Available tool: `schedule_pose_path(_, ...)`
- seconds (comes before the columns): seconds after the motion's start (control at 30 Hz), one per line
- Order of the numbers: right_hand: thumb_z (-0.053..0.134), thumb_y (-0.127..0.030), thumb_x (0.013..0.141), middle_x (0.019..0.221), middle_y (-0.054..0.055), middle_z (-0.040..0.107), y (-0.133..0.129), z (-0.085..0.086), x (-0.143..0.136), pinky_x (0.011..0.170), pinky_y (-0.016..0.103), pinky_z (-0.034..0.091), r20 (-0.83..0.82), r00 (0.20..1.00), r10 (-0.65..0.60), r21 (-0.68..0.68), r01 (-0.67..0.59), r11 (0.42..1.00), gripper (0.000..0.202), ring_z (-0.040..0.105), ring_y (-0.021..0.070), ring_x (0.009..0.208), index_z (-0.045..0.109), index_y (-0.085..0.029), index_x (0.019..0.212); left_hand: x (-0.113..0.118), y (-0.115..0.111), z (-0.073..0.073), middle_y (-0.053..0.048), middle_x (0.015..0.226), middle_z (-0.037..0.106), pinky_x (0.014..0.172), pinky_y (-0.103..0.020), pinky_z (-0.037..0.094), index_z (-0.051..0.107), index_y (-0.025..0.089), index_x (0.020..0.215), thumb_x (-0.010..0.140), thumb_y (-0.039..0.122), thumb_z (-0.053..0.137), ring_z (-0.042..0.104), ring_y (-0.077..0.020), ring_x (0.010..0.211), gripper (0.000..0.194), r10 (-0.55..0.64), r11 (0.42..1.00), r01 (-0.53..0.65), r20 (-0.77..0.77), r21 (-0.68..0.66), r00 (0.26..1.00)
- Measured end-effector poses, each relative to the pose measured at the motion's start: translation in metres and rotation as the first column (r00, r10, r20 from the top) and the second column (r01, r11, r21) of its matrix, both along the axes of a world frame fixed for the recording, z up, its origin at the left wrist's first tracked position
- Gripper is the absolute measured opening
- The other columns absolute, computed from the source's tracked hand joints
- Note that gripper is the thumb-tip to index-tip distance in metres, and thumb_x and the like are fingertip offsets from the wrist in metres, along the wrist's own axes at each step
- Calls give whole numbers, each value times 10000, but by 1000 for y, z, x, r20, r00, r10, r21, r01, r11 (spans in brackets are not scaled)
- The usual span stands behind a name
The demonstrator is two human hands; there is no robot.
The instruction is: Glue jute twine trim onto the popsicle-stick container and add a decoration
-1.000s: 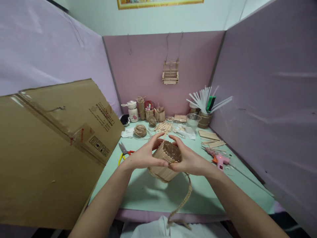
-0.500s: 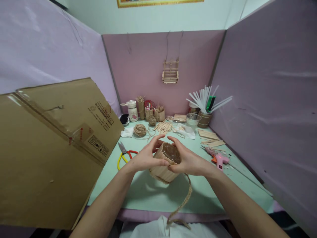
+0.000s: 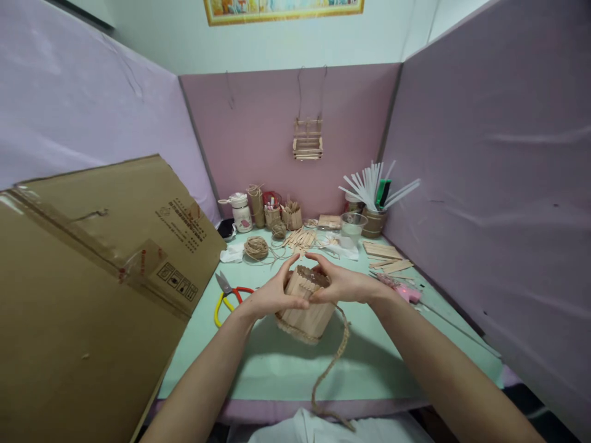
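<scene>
Between my two hands is a cup-shaped container [image 3: 308,321] faced with wooden craft sticks. Its brown end tilts upward and away, showing as a thin dark patch inside a scalloped rim. My left hand [image 3: 273,294] curves around its left side, thumb along the near face. On the right, my right hand [image 3: 345,285] grips the upper edge, thumb close to the left thumb. A braided jute cord [image 3: 340,351] runs along the lower edge and trails down to my lap. Red-and-yellow-handled scissors [image 3: 229,298] lie left of my left hand.
A large cardboard sheet [image 3: 106,277] leans on the left. A pink glue gun [image 3: 406,293] and flat wooden sticks [image 3: 385,253] lie right. Farther back are a twine ball [image 3: 256,247], scattered craft sticks [image 3: 301,239], a clear plastic cup [image 3: 351,229] and a pot of white glue sticks [image 3: 373,223].
The container has tipped so that less of its brown end and more of its stick-covered side shows. Both hands keep their hold. The camera view has shifted slightly.
</scene>
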State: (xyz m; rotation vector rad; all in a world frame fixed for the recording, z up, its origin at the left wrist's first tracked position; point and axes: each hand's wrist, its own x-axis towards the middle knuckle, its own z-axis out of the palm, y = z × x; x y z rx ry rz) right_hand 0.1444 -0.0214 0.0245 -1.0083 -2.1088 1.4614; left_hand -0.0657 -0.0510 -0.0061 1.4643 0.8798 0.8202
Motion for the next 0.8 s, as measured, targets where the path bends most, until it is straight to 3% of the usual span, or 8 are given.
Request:
schedule_pose_path(0.1,815,-483,615,1508,165,307,-2,-3,9,1050,462,374,-53,995,-87,60,90,994,1120,333,319,1372,166,-268,1502,1,-1,-2,-143,1331,542,1016,-450,416,72,288,1516,623,301,837,532,-314,1216,1176,91,996,-91,71,-4,993)
schedule_pose_path(0.17,758,-536,672,1534,136,258,-10,-11,20,1082,471,332,-119,976,-184,103,197,975,983,279,297,1403,239,-292,1471,-1,0,-7,-137,1345,534,1014,-438,421,124,285,1509,624,311,834,521,-315,1228,1135,169,985,-170,124,-4,978)
schedule_pose_path(0.23,668,-562,751,1468,125,358,-22,-24,31,1061,454,361,-165,930,-328,101,347,932,768,373,268,1344,354,-282,1394,-3,2,-11,-138,1362,519,1008,-431,427,159,276,1502,614,320,837,519,-316,1227,1118,255,966,-258,160,0,954)
schedule_pose_path(0.3,622,-568,776,1267,123,532,-38,-40,38,969,410,443,-193,878,-438,59,456,888,607,507,250,1198,461,-238,1260,-4,3,-16,-135,1376,506,1004,-420,430,183,274,1494,610,328,835,512,-313,1233,1100,325,943,-333,185,13,927)
schedule_pose_path(0.37,598,-553,792,1030,89,620,-54,-54,38,850,358,490,-189,885,-426,-18,430,902,455,598,221,985,541,-200,1073,-4,5,-19,-132,1385,498,1004,-409,430,210,271,1486,617,344,827,496,-310,1249,1068,360,927,-374,209,31,909)
schedule_pose_path(0.47,605,-504,786,777,21,591,-76,-68,25,672,294,471,-163,921,-353,-103,340,935,346,572,163,717,574,-176,893,-2,5,-23,-140,1390,494,1013,-402,421,270,244,1463,619,373,820,474,-315,1270,1016,371,918,-392,217,63,903)
schedule_pose_path(0.63,605,-486,775,667,-16,531,-88,-79,-4,595,259,400,-225,894,-387,-117,370,922,310,493,135,624,563,-180,746,2,4,-27,-147,1399,485,1051,-409,379,334,219,1431,666,447,776,457,-315,1287,912,387,904,-412,192,111,902)
schedule_pose_path(0.8,573,-502,797,574,-39,464,-83,-89,-9,555,255,336,-271,835,-478,-103,469,877,355,426,124,564,511,-195,628,0,3,-31,-139,1427,455,1067,-410,362,349,225,1424,689,453,760,439,-312,1304,873,379,905,-400,154,143,913)
